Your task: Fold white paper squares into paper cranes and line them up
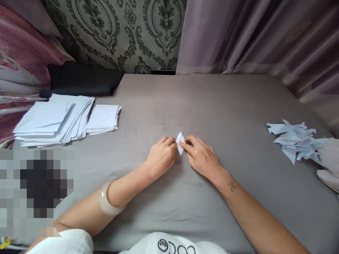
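Note:
A small white folded paper (180, 144), diamond-shaped with a split point at the top, is between my two hands just above the grey sheet. My left hand (163, 153) is closed, its fingertips pinching the paper's left edge. On the other side, my right hand (202, 155) has thumb and forefinger on the paper, the thumb lying over its face near the middle. The other fingers of my right hand are curled beside it. What the left fingertips cover of the paper is hidden.
Large white sheets (45, 118) are stacked at the left, next to a pile of smaller squares (103, 118). Several folded paper pieces (296, 139) lie heaped at the right by pale cloth (329, 155). A black folded item (82, 79) rests at the back left. Curtains (225, 35) hang behind.

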`<state>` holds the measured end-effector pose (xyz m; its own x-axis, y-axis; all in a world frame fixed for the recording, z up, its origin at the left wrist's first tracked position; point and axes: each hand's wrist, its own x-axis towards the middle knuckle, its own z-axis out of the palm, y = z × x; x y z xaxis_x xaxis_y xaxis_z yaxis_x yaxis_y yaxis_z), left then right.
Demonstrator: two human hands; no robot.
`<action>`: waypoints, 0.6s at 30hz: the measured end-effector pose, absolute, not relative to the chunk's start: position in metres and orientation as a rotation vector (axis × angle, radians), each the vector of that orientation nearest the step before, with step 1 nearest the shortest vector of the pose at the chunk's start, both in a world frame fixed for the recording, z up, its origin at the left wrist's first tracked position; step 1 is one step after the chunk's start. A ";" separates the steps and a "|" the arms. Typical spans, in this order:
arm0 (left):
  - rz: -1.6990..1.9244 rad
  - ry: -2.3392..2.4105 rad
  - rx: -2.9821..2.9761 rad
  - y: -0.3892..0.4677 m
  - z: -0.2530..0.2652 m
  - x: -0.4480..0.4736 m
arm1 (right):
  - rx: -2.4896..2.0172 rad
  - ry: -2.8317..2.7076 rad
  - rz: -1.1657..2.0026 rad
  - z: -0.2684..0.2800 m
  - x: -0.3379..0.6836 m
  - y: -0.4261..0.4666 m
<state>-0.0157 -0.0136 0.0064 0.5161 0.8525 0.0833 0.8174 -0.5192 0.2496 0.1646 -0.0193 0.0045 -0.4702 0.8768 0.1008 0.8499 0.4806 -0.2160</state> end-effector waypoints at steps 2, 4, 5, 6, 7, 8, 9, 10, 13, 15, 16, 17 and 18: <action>0.509 1.481 2.403 -0.008 0.001 -0.021 | -1.510 -2.521 0.220 0.005 0.164 -0.019; 0.626 1.472 2.302 -0.004 -0.004 -0.025 | -1.520 -2.503 0.247 0.004 0.163 -0.019; 0.656 1.458 2.284 -0.003 -0.006 -0.025 | -1.520 -2.502 0.254 0.004 0.163 -0.019; 0.671 1.442 2.278 -0.003 -0.007 -0.026 | -1.515 -2.509 0.255 0.004 0.163 -0.019; 0.681 1.430 2.277 -0.003 -0.007 -0.026 | -1.507 -2.523 0.252 0.004 0.163 -0.019; 0.683 1.421 2.273 -0.003 -0.008 -0.025 | -1.498 -2.542 0.247 0.004 0.163 -0.019; 0.685 1.415 2.262 -0.003 -0.007 -0.025 | -1.489 -2.560 0.241 0.004 0.163 -0.019; 0.691 1.418 2.242 -0.004 -0.007 -0.024 | -1.480 -2.577 0.236 0.004 0.163 -0.019; 0.728 1.459 2.149 -0.003 -0.005 -0.021 | -1.458 -2.581 0.250 0.004 0.165 -0.020; 0.747 1.471 2.103 -0.002 -0.006 -0.019 | -1.466 -2.499 0.309 0.003 0.165 -0.019; 0.747 1.465 2.089 -0.001 -0.006 -0.019 | -1.481 -2.425 0.356 0.002 0.165 -0.019; 0.744 1.458 2.077 0.000 -0.007 -0.018 | -1.500 -2.334 0.408 0.000 0.164 -0.017; 0.738 1.455 2.062 0.000 -0.008 -0.018 | -1.522 -2.234 0.461 -0.001 0.164 -0.016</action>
